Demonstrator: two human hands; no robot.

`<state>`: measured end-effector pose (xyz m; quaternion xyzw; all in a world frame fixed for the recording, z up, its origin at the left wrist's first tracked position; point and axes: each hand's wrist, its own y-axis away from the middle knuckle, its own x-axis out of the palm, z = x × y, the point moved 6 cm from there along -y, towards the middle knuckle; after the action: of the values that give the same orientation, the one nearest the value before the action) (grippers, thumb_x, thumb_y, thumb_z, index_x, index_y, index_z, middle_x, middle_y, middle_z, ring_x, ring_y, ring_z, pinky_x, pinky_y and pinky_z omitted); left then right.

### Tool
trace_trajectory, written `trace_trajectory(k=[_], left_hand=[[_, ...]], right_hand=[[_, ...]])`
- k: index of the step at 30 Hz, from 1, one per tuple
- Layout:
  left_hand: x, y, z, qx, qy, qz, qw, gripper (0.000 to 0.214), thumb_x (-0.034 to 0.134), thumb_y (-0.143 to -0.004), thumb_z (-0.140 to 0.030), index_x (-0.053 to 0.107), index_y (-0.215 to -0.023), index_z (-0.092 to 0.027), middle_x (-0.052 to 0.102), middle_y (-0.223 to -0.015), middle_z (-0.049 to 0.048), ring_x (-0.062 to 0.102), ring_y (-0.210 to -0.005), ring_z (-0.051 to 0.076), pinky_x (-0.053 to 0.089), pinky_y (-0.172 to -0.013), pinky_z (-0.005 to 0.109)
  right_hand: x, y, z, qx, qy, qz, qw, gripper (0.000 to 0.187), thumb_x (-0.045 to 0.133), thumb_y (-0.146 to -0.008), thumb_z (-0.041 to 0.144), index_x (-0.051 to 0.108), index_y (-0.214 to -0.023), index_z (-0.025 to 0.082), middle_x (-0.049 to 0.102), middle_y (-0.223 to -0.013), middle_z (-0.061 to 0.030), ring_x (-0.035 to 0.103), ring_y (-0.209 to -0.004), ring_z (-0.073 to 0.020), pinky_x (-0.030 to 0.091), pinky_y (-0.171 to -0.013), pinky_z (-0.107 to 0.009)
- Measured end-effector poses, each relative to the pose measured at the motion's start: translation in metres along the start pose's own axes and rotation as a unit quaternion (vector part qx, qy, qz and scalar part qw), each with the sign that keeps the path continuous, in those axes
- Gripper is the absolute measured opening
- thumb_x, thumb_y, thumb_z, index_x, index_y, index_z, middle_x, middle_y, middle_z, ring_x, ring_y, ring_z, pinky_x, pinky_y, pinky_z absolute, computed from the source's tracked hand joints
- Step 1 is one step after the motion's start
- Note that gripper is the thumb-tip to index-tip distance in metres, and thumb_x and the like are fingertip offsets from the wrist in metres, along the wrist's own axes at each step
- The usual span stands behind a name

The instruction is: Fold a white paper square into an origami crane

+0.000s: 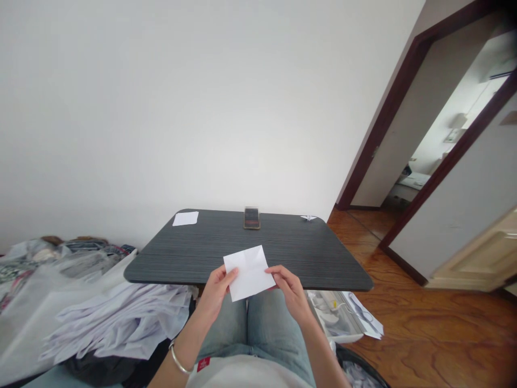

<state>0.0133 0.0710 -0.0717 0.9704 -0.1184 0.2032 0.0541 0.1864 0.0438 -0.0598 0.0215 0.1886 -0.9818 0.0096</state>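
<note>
A white paper square [249, 272] is being pinched at its side edges by the left hand [216, 291] and right hand [291, 288], low in the frame's centre, above the dark table [283, 253].

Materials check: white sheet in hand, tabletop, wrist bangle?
The white sheet, pinched by the left hand and right hand, looks like thin matte paper, faintly creased. The tabletop: likely laminate, matte dark grey with streaked grain. The bangle: probably metal, silvery, shiny.

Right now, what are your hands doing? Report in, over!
Left hand and right hand both pinching the white paper square. Paper held over the table near edge. Nothing in the way; phone sits far back.
</note>
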Motion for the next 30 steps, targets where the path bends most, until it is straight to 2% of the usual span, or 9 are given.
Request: trace_trajectory(k=[4, 7, 12, 17, 20, 24, 30], left_hand=[[0.005, 0.002, -0.002, 0.003, -0.017, 0.006, 1.0, 0.038, 0.069, -0.069, -0.033, 0.066, -0.101, -0.012, 0.072, -0.088, 0.0094, 0.065, -0.075, 0.022, 0.047, -0.07, 0.031], [0.007, 0.004, -0.006, 0.022, -0.053, 0.003, 0.998, 0.035, 0.07, -0.067, -0.031, 0.068, -0.096, -0.012, 0.072, -0.084, 0.0082, 0.064, -0.075, 0.022, 0.046, -0.068, 0.029], [0.006, 0.004, -0.015, 0.061, -0.136, -0.014, 0.989, 0.029, 0.073, -0.062, -0.027, 0.068, -0.086, -0.013, 0.071, -0.077, 0.0044, 0.062, -0.07, 0.019, 0.043, -0.061, 0.023], [0.001, 0.001, -0.016, 0.072, -0.172, -0.023, 0.982, 0.023, 0.072, -0.062, -0.025, 0.069, -0.082, -0.015, 0.072, -0.083, 0.0072, 0.064, -0.078, 0.022, 0.045, -0.066, 0.025], [-0.002, 0.001, -0.018, 0.108, -0.196, -0.022, 0.974, 0.012, 0.071, -0.063, -0.022, 0.07, -0.073, -0.016, 0.072, -0.081, 0.0074, 0.064, -0.078, 0.023, 0.045, -0.071, 0.027], [-0.008, 0.002, -0.022, 0.158, -0.221, -0.04, 0.962, 0.007, 0.067, -0.066, -0.02, 0.071, -0.072, -0.017, 0.072, -0.084, 0.0075, 0.063, -0.082, 0.023, 0.045, -0.071, 0.027], [-0.009, 0.004, -0.023, 0.17, -0.207, -0.05, 0.962, 0.007, 0.067, -0.068, -0.022, 0.071, -0.072, -0.017, 0.072, -0.084, 0.008, 0.064, -0.08, 0.023, 0.045, -0.069, 0.027]], right_hand=[[0.003, -0.001, -0.004, 0.026, -0.083, -0.023, 0.996, 0.027, 0.05, -0.085, 0.04, 0.057, -0.103, 0.021, 0.056, -0.07, -0.0002, 0.051, -0.06, -0.0136, 0.043, -0.054, -0.023], [0.003, -0.002, -0.007, 0.034, -0.117, -0.04, 0.992, 0.037, 0.058, -0.079, 0.041, 0.051, -0.111, 0.022, 0.055, -0.064, 0.003, 0.049, -0.052, -0.0111, 0.04, -0.047, -0.021], [0.007, 0.0, -0.013, 0.074, -0.077, -0.016, 0.994, 0.023, 0.064, -0.074, 0.04, 0.061, -0.082, 0.019, 0.058, -0.063, 0.0006, 0.051, -0.053, -0.0111, 0.041, -0.044, -0.019], [0.0, 0.0, -0.015, 0.066, -0.059, -0.065, 0.994, 0.021, 0.066, -0.072, 0.038, 0.061, -0.068, 0.018, 0.057, -0.058, 0.001, 0.05, -0.053, -0.0117, 0.041, -0.047, -0.021], [-0.005, -0.002, -0.016, 0.053, -0.056, -0.09, 0.993, 0.02, 0.066, -0.071, 0.037, 0.062, -0.069, 0.018, 0.059, -0.061, 0.0, 0.052, -0.054, -0.0128, 0.042, -0.048, -0.022], [-0.008, -0.003, -0.015, 0.04, -0.061, -0.104, 0.992, 0.018, 0.064, -0.074, 0.034, 0.065, -0.078, 0.017, 0.064, -0.069, -0.0028, 0.056, -0.061, -0.0143, 0.044, -0.055, -0.023], [-0.009, -0.002, -0.013, 0.036, -0.069, -0.108, 0.991, 0.017, 0.064, -0.074, 0.033, 0.065, -0.082, 0.018, 0.065, -0.072, -0.0033, 0.059, -0.067, -0.0164, 0.048, -0.06, -0.026]])
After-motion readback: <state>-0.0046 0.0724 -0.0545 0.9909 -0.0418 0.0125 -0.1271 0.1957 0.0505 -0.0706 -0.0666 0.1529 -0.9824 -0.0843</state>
